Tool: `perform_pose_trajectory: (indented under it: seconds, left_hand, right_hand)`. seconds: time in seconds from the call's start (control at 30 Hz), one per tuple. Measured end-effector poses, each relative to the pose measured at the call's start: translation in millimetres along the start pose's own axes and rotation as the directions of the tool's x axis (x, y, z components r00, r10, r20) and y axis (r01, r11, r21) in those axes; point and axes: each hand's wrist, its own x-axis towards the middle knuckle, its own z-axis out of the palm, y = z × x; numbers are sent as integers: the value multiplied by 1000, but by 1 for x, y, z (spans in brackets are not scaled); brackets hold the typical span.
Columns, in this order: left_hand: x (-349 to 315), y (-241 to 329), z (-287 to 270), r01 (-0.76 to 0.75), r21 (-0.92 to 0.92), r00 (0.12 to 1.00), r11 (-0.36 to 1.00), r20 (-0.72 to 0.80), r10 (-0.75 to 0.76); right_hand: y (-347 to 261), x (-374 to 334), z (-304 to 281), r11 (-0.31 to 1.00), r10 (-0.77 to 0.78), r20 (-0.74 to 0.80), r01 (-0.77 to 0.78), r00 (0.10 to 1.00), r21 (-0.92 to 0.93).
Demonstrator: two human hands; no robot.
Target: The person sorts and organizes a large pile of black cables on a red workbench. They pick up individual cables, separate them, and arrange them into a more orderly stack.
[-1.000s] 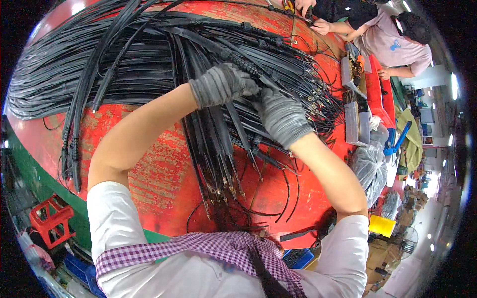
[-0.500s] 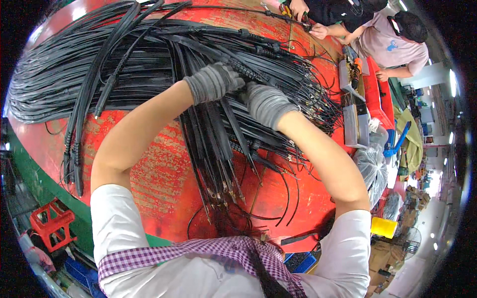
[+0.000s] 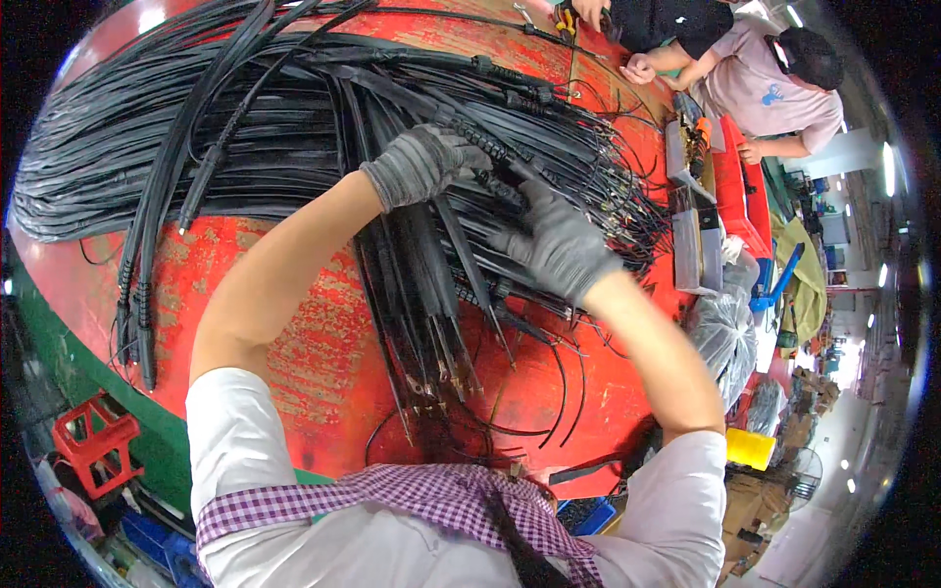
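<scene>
A large bundle of black cables (image 3: 265,147) lies across the worn red table (image 3: 319,358). My left hand (image 3: 421,169), in a grey striped work glove, is closed around a black cable with a ribbed sleeve (image 3: 472,137). Close to its right is my right hand (image 3: 564,243), gloved alike, with thumb and fingers spread over the cables and no cable gripped. A second ribbed cable part (image 3: 502,188) shows between the hands. Below them, several black cables (image 3: 421,294) hang toward me, their metal-tipped ends on the table. What lies inside my left fingers is partly hidden.
Thin cable ends (image 3: 618,196) fan out at the right. Grey bins (image 3: 694,245) and a red bin (image 3: 742,196) line that edge, with a clear plastic bag (image 3: 725,333) nearer me. A co-worker's hand (image 3: 639,69) is at the far side. A red crate (image 3: 96,441) stands lower left.
My right hand has drawn away from my left, toward me and to the right, and its fingers have spread. My left hand stays about where it was. The co-worker's hands have parted.
</scene>
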Motion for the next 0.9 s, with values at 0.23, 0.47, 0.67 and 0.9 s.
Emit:
perform_pose_trajectory:
  seconds: [0.23,0.47,0.67,0.9]
  left_hand:
    - [7,11,-14,11,111,994,994,109,-23]
    - [4,12,-14,70,18,989,997,127,-72]
    - [0,15,-17,99,-289,993,952,-35,-114]
    - [2,4,-4,38,-170,995,985,-90,-53]
  right_hand:
    - [-9,19,22,894,32,-77,-63,997,-445]
    - [-4,77,9,719,39,558,-411,829,561]
    - [-2,45,-5,23,-24,575,-574,818,818]
    - [-12,-1,17,914,191,-44,-194,981,-358]
